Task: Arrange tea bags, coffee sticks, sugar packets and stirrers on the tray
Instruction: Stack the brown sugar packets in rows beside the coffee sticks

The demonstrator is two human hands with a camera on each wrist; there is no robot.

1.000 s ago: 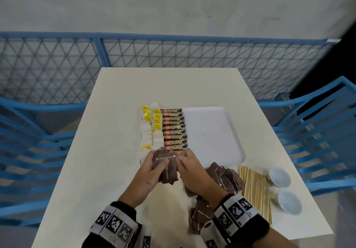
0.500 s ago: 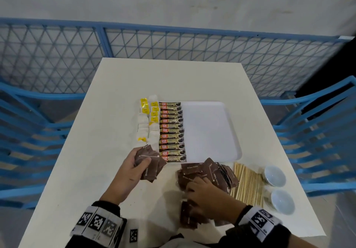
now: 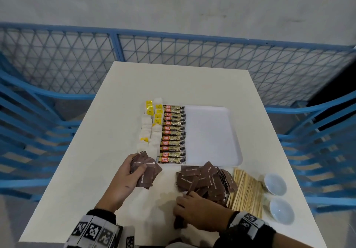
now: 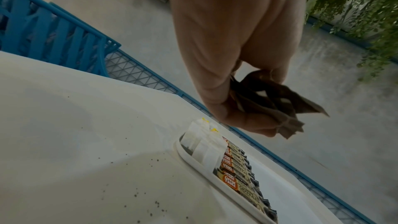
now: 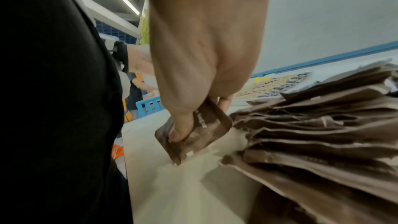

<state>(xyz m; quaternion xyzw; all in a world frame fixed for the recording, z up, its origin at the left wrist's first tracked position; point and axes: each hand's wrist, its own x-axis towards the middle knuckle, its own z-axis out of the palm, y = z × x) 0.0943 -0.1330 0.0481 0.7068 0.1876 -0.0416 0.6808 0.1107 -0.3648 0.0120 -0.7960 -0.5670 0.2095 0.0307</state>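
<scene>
Matt brown paper sugar packets (image 3: pixel 206 180), wooden stirrers (image 3: pixel 246 191).

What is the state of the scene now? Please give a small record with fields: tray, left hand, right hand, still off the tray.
tray: white tray holds tea bags and a column of coffee sticks on its left side
left hand: left hand holds a bunch of brown sugar packets
right hand: right hand pinches one packet beside the loose pile
still off the tray: loose pile, wooden stirrers
</scene>
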